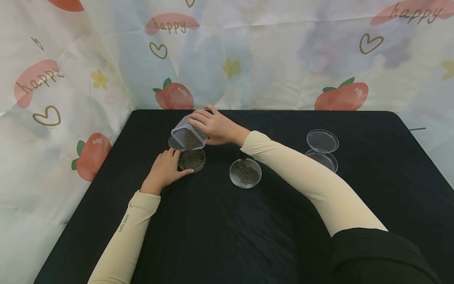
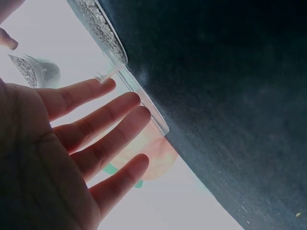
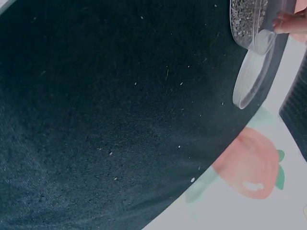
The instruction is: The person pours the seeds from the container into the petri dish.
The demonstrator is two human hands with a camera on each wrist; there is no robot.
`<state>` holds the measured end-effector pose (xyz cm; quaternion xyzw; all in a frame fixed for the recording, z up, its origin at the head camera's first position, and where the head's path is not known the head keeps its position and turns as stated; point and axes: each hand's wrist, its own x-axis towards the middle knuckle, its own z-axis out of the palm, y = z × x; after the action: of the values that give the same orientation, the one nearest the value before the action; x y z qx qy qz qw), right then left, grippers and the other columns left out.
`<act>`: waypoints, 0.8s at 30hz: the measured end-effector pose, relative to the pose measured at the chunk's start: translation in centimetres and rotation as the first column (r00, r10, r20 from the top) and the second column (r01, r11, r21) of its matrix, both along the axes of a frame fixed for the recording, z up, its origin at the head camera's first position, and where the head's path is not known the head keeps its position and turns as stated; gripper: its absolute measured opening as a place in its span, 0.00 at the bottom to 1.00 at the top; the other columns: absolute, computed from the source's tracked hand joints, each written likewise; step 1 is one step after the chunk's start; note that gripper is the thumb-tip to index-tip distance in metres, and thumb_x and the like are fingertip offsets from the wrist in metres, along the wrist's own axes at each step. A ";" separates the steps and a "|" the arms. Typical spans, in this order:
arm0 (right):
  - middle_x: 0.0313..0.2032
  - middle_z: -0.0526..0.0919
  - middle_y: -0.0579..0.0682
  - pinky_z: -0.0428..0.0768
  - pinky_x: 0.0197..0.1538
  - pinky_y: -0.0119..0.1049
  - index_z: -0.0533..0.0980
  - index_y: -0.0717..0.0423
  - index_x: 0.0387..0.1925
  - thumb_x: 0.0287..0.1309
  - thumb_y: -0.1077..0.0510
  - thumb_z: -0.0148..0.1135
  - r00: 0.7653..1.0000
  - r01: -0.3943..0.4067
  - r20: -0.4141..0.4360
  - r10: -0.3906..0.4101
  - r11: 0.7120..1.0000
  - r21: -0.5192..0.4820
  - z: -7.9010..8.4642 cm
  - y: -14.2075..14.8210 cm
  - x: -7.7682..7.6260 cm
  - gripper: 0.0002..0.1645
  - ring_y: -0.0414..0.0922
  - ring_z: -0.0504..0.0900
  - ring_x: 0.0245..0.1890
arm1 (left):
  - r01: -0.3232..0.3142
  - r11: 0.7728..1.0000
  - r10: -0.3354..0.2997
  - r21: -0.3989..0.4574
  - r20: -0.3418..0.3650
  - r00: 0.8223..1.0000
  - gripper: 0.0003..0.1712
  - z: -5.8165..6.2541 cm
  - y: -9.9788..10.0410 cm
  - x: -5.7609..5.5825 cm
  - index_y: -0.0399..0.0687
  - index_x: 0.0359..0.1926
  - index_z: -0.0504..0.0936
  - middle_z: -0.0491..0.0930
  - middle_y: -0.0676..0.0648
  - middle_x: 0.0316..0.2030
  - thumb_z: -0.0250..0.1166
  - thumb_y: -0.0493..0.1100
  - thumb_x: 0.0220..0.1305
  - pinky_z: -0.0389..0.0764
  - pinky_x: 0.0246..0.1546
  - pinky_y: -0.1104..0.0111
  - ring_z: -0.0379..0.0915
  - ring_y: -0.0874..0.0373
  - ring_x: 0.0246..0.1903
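Observation:
My right hand (image 1: 220,128) grips a translucent plastic container (image 1: 179,132), tilted with its mouth low over a round petri dish (image 1: 194,161). Dark, gritty grains (image 1: 191,139) lie inside the container near its mouth. The same kind of grain covers the dish floor. My left hand (image 1: 164,167) is at the left side of this dish, thumb and index finger spread at its rim. In the left wrist view its fingers (image 2: 108,124) are nearly straight, the index fingertip at the dish edge. A clear lid or dish (image 1: 174,142) lies just behind, partly hidden by the container.
A second petri dish with grains (image 1: 245,173) stands at the middle of the black table (image 1: 227,236). Two clear round dish pieces (image 1: 322,141) overlap at the right, the nearer partly behind my right sleeve. A printed curtain (image 1: 269,59) rises behind the table. Small specks (image 3: 110,153) dot the cloth.

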<state>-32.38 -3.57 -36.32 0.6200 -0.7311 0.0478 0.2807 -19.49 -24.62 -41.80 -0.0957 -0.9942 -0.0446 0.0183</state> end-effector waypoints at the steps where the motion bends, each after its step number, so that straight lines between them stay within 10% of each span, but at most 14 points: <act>1: 0.59 0.73 0.56 0.64 0.62 0.54 0.66 0.59 0.61 0.43 0.45 0.73 1.000 -0.004 -0.002 0.004 1.000 0.002 0.0 0.0 0.1 0.46 0.51 0.70 0.60 | 0.001 1.000 -0.001 -0.001 0.000 1.000 0.51 0.0 0.0 0.0 0.35 0.64 0.64 0.71 0.34 0.55 0.63 0.68 0.52 0.69 0.58 0.47 0.69 0.39 0.54; 24: 0.60 0.72 0.55 0.64 0.63 0.55 0.65 0.58 0.62 0.41 0.45 0.73 1.000 -0.014 0.027 0.012 0.999 0.044 -0.2 1.2 0.1 0.47 0.51 0.68 0.61 | 0.012 1.000 -0.012 -0.011 0.001 1.000 0.51 0.1 0.0 0.1 0.34 0.64 0.64 0.70 0.35 0.54 0.62 0.68 0.53 0.69 0.58 0.47 0.69 0.39 0.53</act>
<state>-32.32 -2.41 -36.53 0.6301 -0.7316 0.0417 0.2570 -19.36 -24.61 -41.72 -0.1017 -0.9939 -0.0394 0.0170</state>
